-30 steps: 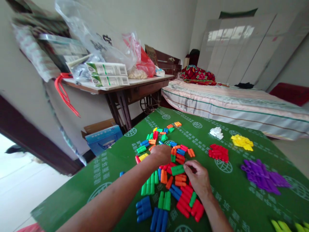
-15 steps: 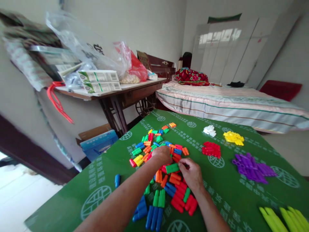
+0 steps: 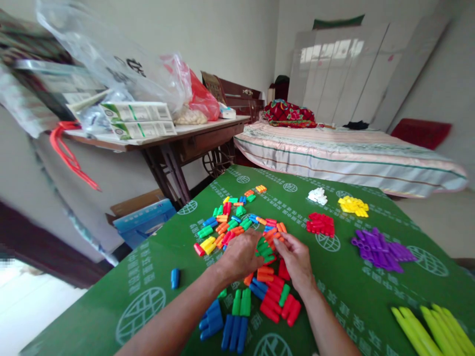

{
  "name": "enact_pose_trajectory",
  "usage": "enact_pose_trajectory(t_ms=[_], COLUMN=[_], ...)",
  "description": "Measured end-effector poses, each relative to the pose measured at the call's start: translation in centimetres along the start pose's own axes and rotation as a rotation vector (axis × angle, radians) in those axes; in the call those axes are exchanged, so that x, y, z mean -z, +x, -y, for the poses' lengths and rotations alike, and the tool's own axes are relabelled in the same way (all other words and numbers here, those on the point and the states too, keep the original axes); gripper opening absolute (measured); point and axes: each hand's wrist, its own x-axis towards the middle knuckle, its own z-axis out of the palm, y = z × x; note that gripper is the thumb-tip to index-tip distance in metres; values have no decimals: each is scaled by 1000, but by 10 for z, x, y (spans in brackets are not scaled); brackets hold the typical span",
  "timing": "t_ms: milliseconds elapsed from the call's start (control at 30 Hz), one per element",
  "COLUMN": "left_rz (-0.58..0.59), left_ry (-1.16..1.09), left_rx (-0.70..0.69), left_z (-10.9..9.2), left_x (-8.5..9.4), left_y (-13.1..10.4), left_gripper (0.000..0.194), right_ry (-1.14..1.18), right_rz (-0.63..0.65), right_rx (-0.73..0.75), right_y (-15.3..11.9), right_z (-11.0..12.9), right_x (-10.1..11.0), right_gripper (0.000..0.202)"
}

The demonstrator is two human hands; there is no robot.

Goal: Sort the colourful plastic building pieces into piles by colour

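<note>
Between my two hands is a group of green plastic bullet-shaped blocks (image 3: 264,249). My left hand (image 3: 239,254) is closed, back upward, with its fingertips at the left end of these green blocks. My right hand (image 3: 296,257) pinches an orange bullet-shaped block (image 3: 275,236) between thumb and fingers, just right of the green ones. Around both hands lies a mixed pile of red, orange, green, blue and yellow blocks. Red blocks (image 3: 272,299) lie below my right hand, and blue blocks (image 3: 234,332) joined to green ones (image 3: 241,301) lie nearer me.
The green table (image 3: 166,316) carries sorted heaps: white blocks (image 3: 317,196), yellow blocks (image 3: 353,205), red blocks (image 3: 320,224), purple pieces (image 3: 380,249) and lime pieces (image 3: 432,326). A lone blue block (image 3: 175,278) lies left. Beyond stand a cluttered sewing table (image 3: 193,136) and a bed (image 3: 334,158).
My left hand has drawn back toward me, to the green blocks. My right hand has left the green block it was touching and moved slightly up to an orange one. The view has shifted a little.
</note>
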Motion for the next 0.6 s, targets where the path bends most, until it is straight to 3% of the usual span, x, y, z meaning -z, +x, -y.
enact_pose_trajectory(t_ms=[133,300,400,533,600], left_rz=[-18,-90,-161,-255,-284], left_ry=[-33,-77,-148,-263,-320], left_rx=[-14,2,28,39,31], left_z=[-1,14,21,21,20], left_x=[-5,-11,-14,-16,-17], left_y=[-8,-15,-17,-18,-18], left_gripper=[47,49,53,51,51], right_ry=[144,185,130,-60,-167], right_rz=[37,-88,-92,42,21], right_rx=[-54,-109,-103,-50,5], right_y=[-3,0,0,-4,-6], right_z=[9,10,6,4,5], right_x=[1,8,7,0,0], right_gripper=[28,31,34,37,38])
